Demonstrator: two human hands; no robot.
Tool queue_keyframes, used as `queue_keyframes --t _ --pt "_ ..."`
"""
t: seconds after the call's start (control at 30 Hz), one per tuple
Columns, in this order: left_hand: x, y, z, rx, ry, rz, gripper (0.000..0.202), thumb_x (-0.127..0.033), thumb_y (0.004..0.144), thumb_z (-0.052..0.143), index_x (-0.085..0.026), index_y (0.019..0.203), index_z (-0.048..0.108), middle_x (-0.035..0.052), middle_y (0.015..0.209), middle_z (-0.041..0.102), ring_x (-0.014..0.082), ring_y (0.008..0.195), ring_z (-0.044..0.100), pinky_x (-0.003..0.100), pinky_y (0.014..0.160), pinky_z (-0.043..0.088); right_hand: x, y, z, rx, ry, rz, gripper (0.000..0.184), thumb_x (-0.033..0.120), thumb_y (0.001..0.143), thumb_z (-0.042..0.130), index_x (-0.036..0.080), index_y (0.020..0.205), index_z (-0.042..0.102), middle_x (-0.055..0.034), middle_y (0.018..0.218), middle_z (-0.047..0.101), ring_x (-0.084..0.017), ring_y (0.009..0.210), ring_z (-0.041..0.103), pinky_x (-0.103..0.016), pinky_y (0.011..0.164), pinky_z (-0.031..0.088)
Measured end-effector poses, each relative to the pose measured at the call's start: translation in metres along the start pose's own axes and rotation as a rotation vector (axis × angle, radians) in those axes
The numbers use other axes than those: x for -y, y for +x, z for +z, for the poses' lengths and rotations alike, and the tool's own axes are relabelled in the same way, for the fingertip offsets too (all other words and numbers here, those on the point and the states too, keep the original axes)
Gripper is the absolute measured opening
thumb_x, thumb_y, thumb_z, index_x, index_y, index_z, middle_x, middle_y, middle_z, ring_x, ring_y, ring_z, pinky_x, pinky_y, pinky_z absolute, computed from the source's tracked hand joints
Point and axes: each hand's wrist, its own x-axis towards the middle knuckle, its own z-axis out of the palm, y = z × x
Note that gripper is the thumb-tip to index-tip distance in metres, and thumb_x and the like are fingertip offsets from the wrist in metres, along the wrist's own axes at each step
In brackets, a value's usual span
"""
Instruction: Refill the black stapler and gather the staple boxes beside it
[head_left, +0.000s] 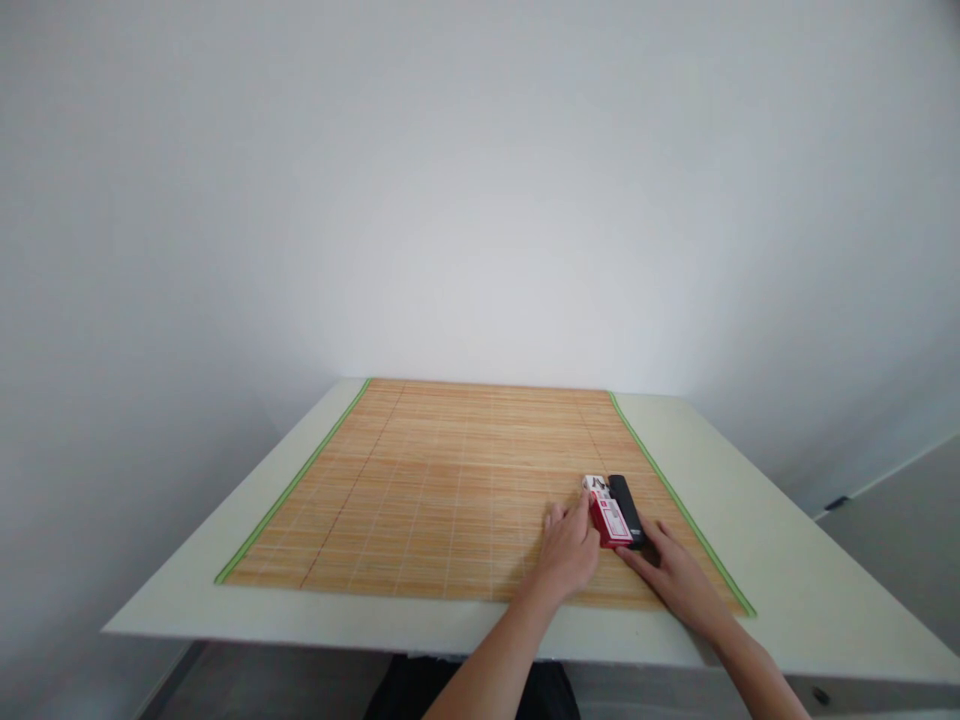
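A small red and white box (610,520) lies on the bamboo mat (450,480), toward its right side. Directly along the box's right side is a slim black case (625,505), roughly parallel to it. My left hand (570,548) rests against the left side of the box, its index finger stretched along the edge and the others bent over the mat. At the near end of both things is my right hand (679,580). Its thumb reaches the box's near edge and its fingers lie by the case's right side, thumb and fingers apart. The undersides of both things are hidden.
Green trim (292,480) borders the mat's left and right sides. It lies on a white table (750,480) whose far edge meets a pale wall (480,200). A grey panel (900,520) with a dark fitting stands beyond the table's right side.
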Motion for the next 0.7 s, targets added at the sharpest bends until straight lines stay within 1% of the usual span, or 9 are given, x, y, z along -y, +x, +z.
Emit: queue_keyframes --t 0.1,0.2,0.3,0.4,0.47,0.53,0.6,0.67,0.7 --pt "0.0 0.0 0.001 -0.001 -0.003 0.028 0.067 -0.034 0.096 0.032 -0.026 0.162 0.026 0.0028 0.16 0.042 0.0321 0.134 0.04 0.046 0.12 0.02 0.003 0.001 -0.002 0.007 0.014 -0.008 0.071 0.055 0.092 0.058 0.024 0.154 0.046 -0.0074 0.153 0.054 -0.035 0.148 0.039 -0.052 0.123 0.031" --pt "0.002 0.0 0.001 -0.007 -0.016 0.038 0.068 -0.031 0.095 0.034 -0.024 0.163 0.025 0.0028 0.161 0.041 0.0328 0.136 0.038 0.046 0.12 0.019 0.007 0.001 -0.005 0.006 0.031 -0.002 0.073 0.057 0.09 0.058 0.021 0.153 0.048 -0.0099 0.149 0.057 -0.036 0.146 0.043 -0.052 0.121 0.033" --pt "0.003 0.001 0.0 0.015 -0.028 0.03 0.071 -0.028 0.093 0.037 -0.024 0.163 0.024 0.003 0.161 0.041 0.0342 0.138 0.036 0.049 0.12 0.019 0.009 0.002 -0.01 0.008 0.058 -0.013 0.073 0.057 0.089 0.06 0.023 0.152 0.049 -0.0097 0.149 0.057 -0.036 0.144 0.045 -0.051 0.121 0.035" --pt "0.004 0.001 -0.002 0.028 -0.036 0.049 0.075 -0.024 0.09 0.041 -0.026 0.163 0.024 0.0031 0.161 0.042 0.0334 0.137 0.039 0.05 0.12 0.021 0.009 0.002 -0.011 0.02 0.089 -0.017 0.072 0.057 0.089 0.059 0.023 0.152 0.049 -0.0097 0.151 0.055 -0.035 0.142 0.047 -0.051 0.121 0.034" --pt "0.003 0.002 -0.002 0.029 -0.03 0.055 0.077 -0.022 0.088 0.042 -0.025 0.163 0.024 0.0042 0.16 0.043 0.0338 0.137 0.039 0.051 0.12 0.022 0.008 0.004 -0.01 0.042 0.108 -0.021 0.072 0.058 0.089 0.058 0.023 0.152 0.049 -0.0103 0.151 0.055 -0.035 0.14 0.049 -0.05 0.12 0.036" --pt "0.003 0.003 0.0 0.037 -0.023 0.057 0.079 -0.021 0.087 0.043 -0.025 0.163 0.023 0.0046 0.162 0.041 0.0346 0.138 0.038 0.052 0.12 0.023 0.007 0.005 -0.011 0.063 0.124 -0.025 0.073 0.059 0.09 0.057 0.023 0.153 0.047 -0.011 0.15 0.056 -0.035 0.137 0.052 -0.05 0.117 0.039" --pt "0.005 0.003 0.002 0.044 -0.02 0.054 0.08 -0.021 0.087 0.044 -0.024 0.164 0.021 0.0049 0.165 0.036 0.0351 0.141 0.037 0.053 0.12 0.024 0.008 0.005 -0.014 0.074 0.134 -0.026 0.077 0.059 0.09 0.057 0.023 0.156 0.042 -0.0111 0.151 0.055 -0.035 0.137 0.052 -0.051 0.117 0.04" --pt "0.01 -0.001 0.0 0.043 -0.02 0.043 0.08 -0.022 0.088 0.045 -0.021 0.164 0.02 0.0064 0.167 0.03 0.0352 0.145 0.033 0.052 0.122 0.024 0.009 0.001 -0.022 0.049 0.132 -0.012 0.082 0.06 0.088 0.059 0.023 0.159 0.037 -0.0111 0.154 0.051 -0.035 0.139 0.051 -0.052 0.119 0.038" --pt "0.014 -0.005 -0.004 0.037 -0.017 0.04 0.08 -0.022 0.088 0.045 -0.018 0.164 0.02 0.0078 0.167 0.029 0.0344 0.147 0.031 0.05 0.123 0.024 0.01 -0.003 -0.027 0.019 0.125 0.002 0.085 0.06 0.087 0.061 0.023 0.159 0.036 -0.0109 0.156 0.049 -0.035 0.141 0.049 -0.052 0.12 0.037"
